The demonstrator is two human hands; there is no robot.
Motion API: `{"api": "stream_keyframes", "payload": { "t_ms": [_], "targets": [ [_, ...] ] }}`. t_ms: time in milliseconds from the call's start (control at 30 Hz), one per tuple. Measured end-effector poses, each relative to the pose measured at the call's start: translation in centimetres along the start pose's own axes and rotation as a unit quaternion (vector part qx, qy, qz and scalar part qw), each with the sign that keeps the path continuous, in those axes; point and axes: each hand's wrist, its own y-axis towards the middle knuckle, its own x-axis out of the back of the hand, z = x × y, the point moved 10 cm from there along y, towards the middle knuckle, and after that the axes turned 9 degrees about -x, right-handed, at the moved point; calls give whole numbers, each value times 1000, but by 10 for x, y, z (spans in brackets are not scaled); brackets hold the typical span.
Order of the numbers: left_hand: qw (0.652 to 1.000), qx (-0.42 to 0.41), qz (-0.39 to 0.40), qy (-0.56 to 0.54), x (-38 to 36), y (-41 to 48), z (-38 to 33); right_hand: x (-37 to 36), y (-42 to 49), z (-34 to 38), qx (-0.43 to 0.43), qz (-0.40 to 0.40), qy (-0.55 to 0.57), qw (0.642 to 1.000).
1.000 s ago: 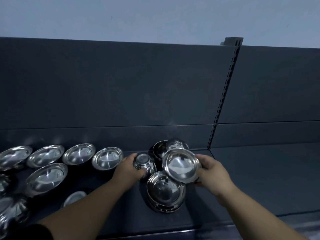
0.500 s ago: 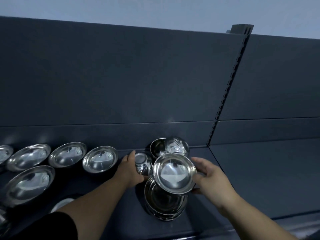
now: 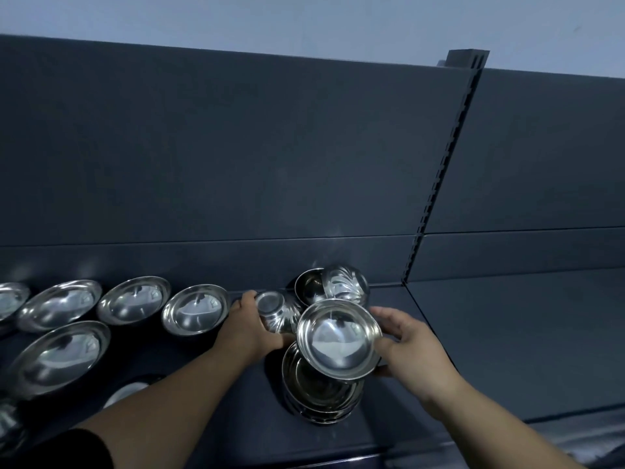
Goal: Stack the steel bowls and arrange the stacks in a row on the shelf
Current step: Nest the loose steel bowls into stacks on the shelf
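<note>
My right hand [image 3: 411,353] holds a plain steel bowl [image 3: 338,338] tilted toward me, just above a stack of wide steel bowls [image 3: 321,394] on the dark shelf [image 3: 490,350]. My left hand [image 3: 252,324] grips a small ribbed steel bowl [image 3: 277,309] lying on its side, base toward me. Behind them, two more bowls [image 3: 333,287] lean together by the back panel. A row of shallow steel bowls runs left along the back: one bowl [image 3: 196,309] nearest my left hand, then another bowl [image 3: 135,299] and a third bowl [image 3: 61,304].
A larger shallow bowl [image 3: 57,357] sits in front of the row at left, with more bowls partly cut off at the left edge. A slotted upright post [image 3: 436,184] divides the back panel. The shelf section right of the post [image 3: 524,333] is bare.
The camera has shifted slightly; the bowl in my right hand has dropped a little closer to the stack. My left hand stays on the small ribbed bowl.
</note>
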Motion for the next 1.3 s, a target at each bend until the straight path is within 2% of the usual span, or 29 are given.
{"api": "stream_keyframes", "payload": {
  "t_ms": [200, 333, 467, 567, 667, 733, 800, 933, 1000, 1100, 1200, 1300],
  "targets": [
    [993, -7, -104, -55, 42, -18, -16, -4, -4, -1, 14, 9, -21, 1000],
    [968, -2, -164, -191, 63, -40, -19, -11, -4, -6, 29, 15, -40, 999],
    [930, 1, -152, -334, 63, -62, -32, -18, 0, -14, 49, 11, -83, 995],
    [902, 13, -107, -418, 56, -77, -47, -18, 0, -16, 52, 2, -93, 994],
    [863, 22, -20, -504, 45, -92, -71, -16, -4, -14, 53, -11, -119, 991],
    [856, 22, 40, -515, 40, -101, -84, -12, -9, -2, 75, -35, -149, 985],
    [848, 19, 98, -520, 36, -109, -96, -11, -17, 19, 114, -42, -124, 985],
    [837, 20, 197, -511, 23, -122, -114, -23, -32, 60, 190, 24, -46, 980],
    [831, 23, 227, -507, 16, -125, -117, -24, -37, 73, 212, 25, -40, 976],
    [849, 23, 209, -485, 16, -124, -115, -13, -36, 77, 212, -29, -64, 975],
    [878, 22, 124, -463, 24, -118, -103, -1, -32, 66, 194, -68, -84, 975],
    [922, -1, 47, -385, 33, -115, -90, 7, -25, 51, 163, -91, -139, 973]
  ]
}}
